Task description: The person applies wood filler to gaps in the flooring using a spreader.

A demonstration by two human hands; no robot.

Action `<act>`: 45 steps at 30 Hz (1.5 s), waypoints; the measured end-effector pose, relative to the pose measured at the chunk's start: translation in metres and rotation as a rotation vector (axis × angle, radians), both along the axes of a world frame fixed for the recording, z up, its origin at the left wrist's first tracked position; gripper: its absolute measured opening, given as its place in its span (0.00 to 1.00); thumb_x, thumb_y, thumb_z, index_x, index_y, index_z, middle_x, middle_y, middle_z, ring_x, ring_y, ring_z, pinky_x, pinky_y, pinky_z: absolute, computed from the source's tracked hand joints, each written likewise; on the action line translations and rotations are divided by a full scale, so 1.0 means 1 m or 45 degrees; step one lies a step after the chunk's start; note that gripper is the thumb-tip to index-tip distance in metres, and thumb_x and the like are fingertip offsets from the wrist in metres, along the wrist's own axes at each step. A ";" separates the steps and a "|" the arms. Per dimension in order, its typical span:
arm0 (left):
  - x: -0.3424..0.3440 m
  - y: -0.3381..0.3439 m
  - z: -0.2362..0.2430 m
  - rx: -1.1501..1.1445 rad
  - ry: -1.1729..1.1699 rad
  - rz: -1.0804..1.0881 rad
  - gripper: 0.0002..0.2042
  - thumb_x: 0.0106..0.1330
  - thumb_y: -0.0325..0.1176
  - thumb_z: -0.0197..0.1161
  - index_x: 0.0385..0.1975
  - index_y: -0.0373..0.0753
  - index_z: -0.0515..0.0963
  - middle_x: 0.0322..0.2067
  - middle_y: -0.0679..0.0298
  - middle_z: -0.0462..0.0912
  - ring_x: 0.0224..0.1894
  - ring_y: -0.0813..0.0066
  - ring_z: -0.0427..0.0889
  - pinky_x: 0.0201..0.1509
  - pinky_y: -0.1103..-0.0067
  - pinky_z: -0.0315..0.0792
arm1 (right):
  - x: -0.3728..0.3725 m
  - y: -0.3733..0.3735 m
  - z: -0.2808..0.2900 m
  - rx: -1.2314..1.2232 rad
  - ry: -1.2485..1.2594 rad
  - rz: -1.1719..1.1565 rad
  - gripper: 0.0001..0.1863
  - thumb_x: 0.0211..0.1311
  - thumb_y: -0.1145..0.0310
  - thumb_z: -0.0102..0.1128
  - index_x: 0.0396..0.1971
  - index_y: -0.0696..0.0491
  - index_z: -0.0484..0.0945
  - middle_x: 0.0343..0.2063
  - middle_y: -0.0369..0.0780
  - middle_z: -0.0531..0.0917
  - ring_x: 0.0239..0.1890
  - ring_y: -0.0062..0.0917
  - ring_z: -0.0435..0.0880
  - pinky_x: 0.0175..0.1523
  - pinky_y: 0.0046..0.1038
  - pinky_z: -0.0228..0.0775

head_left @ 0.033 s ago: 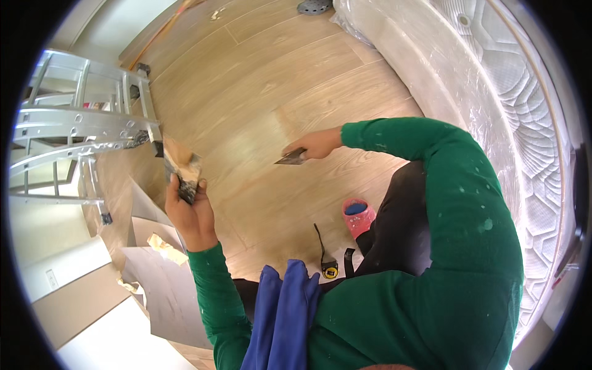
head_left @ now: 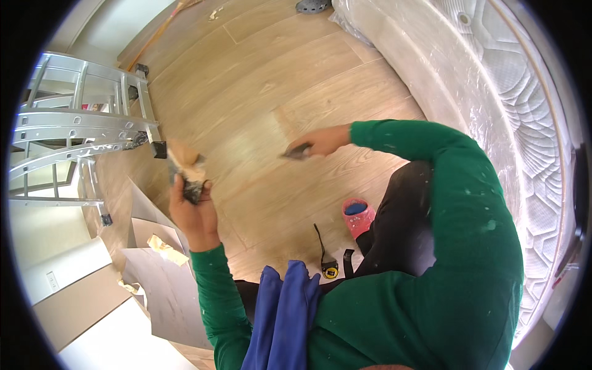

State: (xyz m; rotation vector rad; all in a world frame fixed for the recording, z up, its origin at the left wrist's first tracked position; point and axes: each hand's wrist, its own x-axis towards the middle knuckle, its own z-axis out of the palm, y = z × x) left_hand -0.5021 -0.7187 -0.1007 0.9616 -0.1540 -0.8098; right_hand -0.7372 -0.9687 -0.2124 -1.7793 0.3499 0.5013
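My left hand [head_left: 192, 216] is closed around the dark, smeared grip of a broad putty knife [head_left: 192, 176], held up near the ladder's foot. A lump of tan filler [head_left: 184, 153] sits on its blade. Over the wood floor, my right hand [head_left: 320, 143] grips a small scraper [head_left: 297, 151], its blade pointing left and blurred by motion. Beneath and left of the scraper, a paler smeared patch [head_left: 246, 148] shows on the floorboards. Whether the scraper touches the boards I cannot tell.
An aluminium ladder [head_left: 80, 126] stands at the left, beside grey-brown sheets [head_left: 166, 290] with torn paper [head_left: 165, 248]. A plastic-wrapped mattress [head_left: 493, 92] lines the right. Near my knee are a pink cup [head_left: 359, 223] and a tape measure [head_left: 330, 269]. A grey clog [head_left: 313, 6] lies far off.
My right hand and the scraper have shifted slightly right and up. The putty knife in my left hand has moved a little right and changed its tilt.
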 end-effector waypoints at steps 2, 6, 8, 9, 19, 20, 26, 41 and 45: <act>-0.017 0.001 -0.016 0.071 0.022 -0.068 0.13 0.76 0.34 0.52 0.54 0.36 0.75 0.46 0.61 0.84 0.46 0.70 0.84 0.45 0.71 0.81 | -0.037 -0.012 0.026 -0.022 -0.153 -0.269 0.28 0.66 0.77 0.49 0.67 0.48 0.69 0.61 0.45 0.77 0.60 0.30 0.76 0.62 0.31 0.67; -0.071 -0.055 -0.012 0.122 -0.016 -0.299 0.15 0.77 0.35 0.52 0.59 0.37 0.70 0.49 0.61 0.82 0.47 0.68 0.84 0.45 0.66 0.82 | -0.098 -0.018 0.084 -0.443 -0.700 -0.773 0.23 0.70 0.79 0.47 0.63 0.56 0.73 0.61 0.43 0.77 0.64 0.31 0.74 0.67 0.29 0.63; -0.086 -0.084 -0.012 0.105 0.002 -0.419 0.16 0.77 0.35 0.52 0.59 0.36 0.69 0.50 0.60 0.81 0.47 0.67 0.84 0.44 0.66 0.82 | -0.124 -0.013 0.116 -0.590 -0.681 -0.887 0.19 0.72 0.76 0.51 0.61 0.57 0.74 0.58 0.42 0.80 0.58 0.30 0.79 0.62 0.28 0.69; -0.091 -0.099 -0.014 0.077 0.001 -0.478 0.16 0.77 0.35 0.52 0.59 0.35 0.68 0.50 0.60 0.81 0.46 0.67 0.84 0.44 0.65 0.83 | -0.128 -0.012 0.127 -0.701 -0.715 -0.845 0.19 0.71 0.77 0.52 0.60 0.57 0.75 0.56 0.43 0.81 0.57 0.32 0.80 0.61 0.29 0.71; -0.149 -0.144 -0.033 0.093 0.012 -0.620 0.15 0.76 0.33 0.51 0.57 0.32 0.68 0.48 0.57 0.80 0.44 0.66 0.84 0.43 0.65 0.83 | -0.176 -0.017 0.160 -1.062 -0.578 -0.807 0.19 0.62 0.82 0.57 0.53 0.54 0.81 0.51 0.46 0.82 0.53 0.41 0.80 0.57 0.34 0.74; -0.153 -0.147 -0.032 0.085 0.021 -0.627 0.15 0.76 0.33 0.52 0.57 0.31 0.69 0.47 0.56 0.81 0.43 0.66 0.84 0.41 0.67 0.84 | -0.176 -0.015 0.161 -1.080 -0.590 -0.739 0.19 0.62 0.82 0.57 0.53 0.54 0.81 0.51 0.45 0.82 0.53 0.41 0.80 0.57 0.34 0.74; -0.157 -0.151 -0.031 0.128 -0.012 -0.715 0.14 0.76 0.31 0.51 0.55 0.30 0.70 0.46 0.56 0.82 0.42 0.65 0.85 0.41 0.67 0.83 | -0.153 -0.021 0.187 -1.230 -0.662 -0.387 0.20 0.59 0.82 0.58 0.52 0.54 0.81 0.51 0.43 0.82 0.54 0.41 0.79 0.57 0.36 0.73; -0.111 -0.154 -0.060 0.277 -0.185 -0.169 0.14 0.72 0.28 0.56 0.55 0.33 0.73 0.49 0.58 0.81 0.48 0.67 0.83 0.50 0.69 0.81 | -0.153 -0.100 0.077 -0.920 -0.474 -0.316 0.21 0.60 0.84 0.51 0.51 0.53 0.81 0.46 0.43 0.84 0.50 0.39 0.80 0.57 0.36 0.71; -0.075 -0.097 -0.053 0.312 -0.202 -0.089 0.14 0.73 0.29 0.56 0.55 0.33 0.73 0.50 0.58 0.81 0.51 0.67 0.82 0.51 0.70 0.80 | -0.178 -0.209 -0.067 -1.078 -0.065 -0.829 0.20 0.66 0.77 0.49 0.57 0.52 0.78 0.48 0.51 0.83 0.49 0.49 0.81 0.56 0.41 0.73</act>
